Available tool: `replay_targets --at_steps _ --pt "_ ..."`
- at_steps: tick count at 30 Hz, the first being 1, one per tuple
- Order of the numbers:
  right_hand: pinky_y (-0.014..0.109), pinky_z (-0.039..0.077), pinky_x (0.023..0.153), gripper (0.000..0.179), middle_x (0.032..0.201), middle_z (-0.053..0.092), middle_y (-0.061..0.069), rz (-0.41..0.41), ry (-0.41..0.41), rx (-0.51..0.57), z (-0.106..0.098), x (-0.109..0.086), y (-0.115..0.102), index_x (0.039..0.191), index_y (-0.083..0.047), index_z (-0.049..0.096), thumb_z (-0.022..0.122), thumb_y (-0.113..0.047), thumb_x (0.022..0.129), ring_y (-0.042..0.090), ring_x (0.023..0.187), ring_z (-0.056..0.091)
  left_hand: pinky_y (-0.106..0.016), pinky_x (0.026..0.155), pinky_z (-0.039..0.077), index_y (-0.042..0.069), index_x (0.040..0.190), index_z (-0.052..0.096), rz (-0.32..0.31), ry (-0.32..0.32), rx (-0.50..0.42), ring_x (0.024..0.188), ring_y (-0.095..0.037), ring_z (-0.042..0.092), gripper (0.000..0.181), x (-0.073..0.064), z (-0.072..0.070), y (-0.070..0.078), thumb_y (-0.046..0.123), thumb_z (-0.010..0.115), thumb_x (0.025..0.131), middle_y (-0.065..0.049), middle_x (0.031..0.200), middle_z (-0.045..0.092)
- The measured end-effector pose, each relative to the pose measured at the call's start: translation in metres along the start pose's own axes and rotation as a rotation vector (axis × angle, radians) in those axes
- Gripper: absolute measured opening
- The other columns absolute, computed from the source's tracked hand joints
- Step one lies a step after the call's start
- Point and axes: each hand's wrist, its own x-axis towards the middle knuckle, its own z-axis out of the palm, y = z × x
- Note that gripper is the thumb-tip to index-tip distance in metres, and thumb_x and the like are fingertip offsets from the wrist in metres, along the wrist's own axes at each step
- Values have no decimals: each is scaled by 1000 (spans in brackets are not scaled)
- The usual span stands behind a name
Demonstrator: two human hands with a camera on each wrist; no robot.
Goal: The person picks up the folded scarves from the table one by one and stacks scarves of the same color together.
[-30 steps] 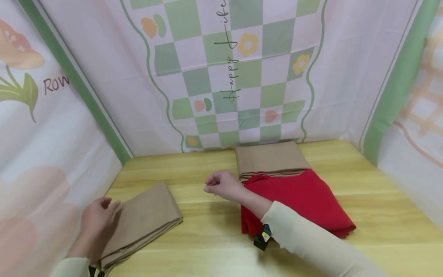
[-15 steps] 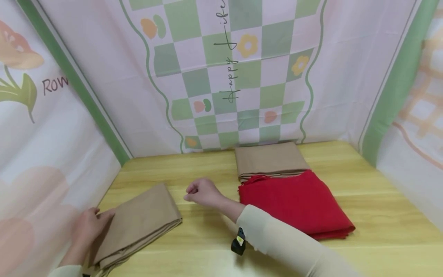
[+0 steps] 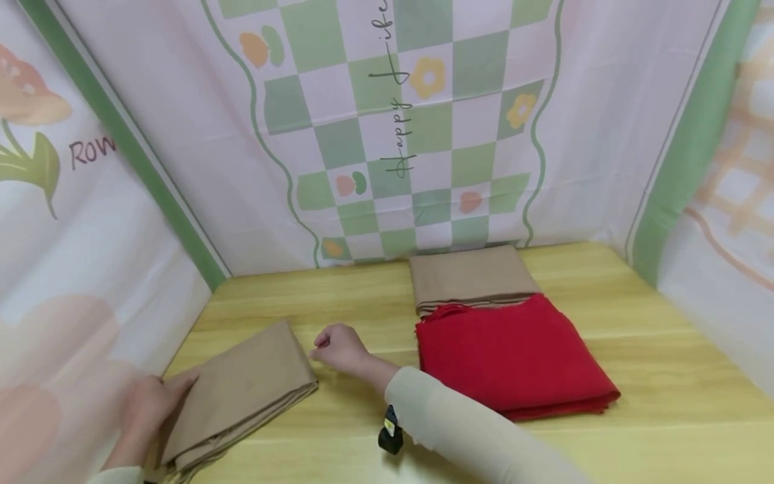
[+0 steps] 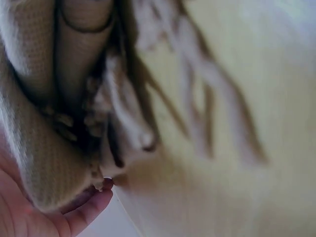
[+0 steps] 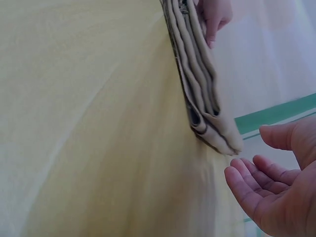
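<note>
A folded tan scarf (image 3: 244,390) lies slantwise at the left of the table, its layers stacked along the near edge. Loose fringe strands (image 4: 197,64) trail from it in the left wrist view. My left hand (image 3: 147,403) grips the scarf's left edge, thumb on top and fingers beneath. Just off the far right corner hovers my right hand (image 3: 340,348), holding nothing. In the right wrist view, my right hand's fingers (image 5: 252,190) are loosely bent, with the thumb apart, close to the scarf's folded end (image 5: 224,140).
A red folded cloth (image 3: 514,356) with some fringe lies right of centre. Behind it, partly touching it, is another folded tan cloth (image 3: 474,275). Printed curtains (image 3: 387,134) enclose the wood-grain table (image 3: 665,376) at the back and sides.
My right hand has moved left, away from the red cloth, to the tan scarf's right corner. My left hand has lowered to the scarf's left edge and taken hold of it.
</note>
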Motion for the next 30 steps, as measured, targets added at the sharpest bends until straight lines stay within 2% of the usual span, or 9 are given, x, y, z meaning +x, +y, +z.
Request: replay_targets --at_steps 6,11,17,20,22,27,30 --pt "26 51 68 22 80 62 1 58 6 -6 11 -3 1 94 2 67 79 -10 80 14 74 58 -40 53 43 -8 65 58 -11 28 12 57 -27 50 69 -4 -2 0 57 66 84 -13 60 55" --pt "28 52 69 24 81 63 3 71 12 12 19 -3 5 93 3 67 79 -12 79 15 75 58 -41 53 43 -10 66 56 5 23 59 55 -27 51 71 -4 -4 -2 58 64 86 -15 61 55" --pt "30 53 72 25 89 67 7 90 14 21 24 -2 2 94 4 69 80 -13 79 18 82 62 -40 54 42 -2 59 50 18 2 52 54 -25 48 66 -2 -6 -5 57 63 86 -10 56 51" --pt "31 53 73 25 91 67 9 108 14 22 26 -3 -2 95 4 70 79 -13 79 19 84 62 -41 57 44 -7 66 53 -16 -21 9 59 -28 51 67 1 -7 -6 56 65 86 -15 61 54" --pt "32 53 73 25 91 67 9 122 22 17 27 -2 -3 94 3 70 80 -14 80 19 84 62 -44 63 47 -15 75 54 -43 -42 -18 65 -32 54 72 3 -6 -7 55 65 85 -24 67 56" --pt "30 53 68 24 87 66 7 154 41 13 30 -2 -5 92 2 70 80 -16 80 17 78 61 -55 82 46 -32 100 48 -99 -106 -63 85 -46 56 89 5 -6 -8 55 64 86 -46 97 53" --pt "27 51 62 20 80 63 4 182 39 35 31 -2 -5 86 0 69 80 -16 80 14 72 58 -55 84 46 -34 105 44 -113 -141 -56 89 -47 56 93 6 -7 -8 56 60 88 -48 103 49"
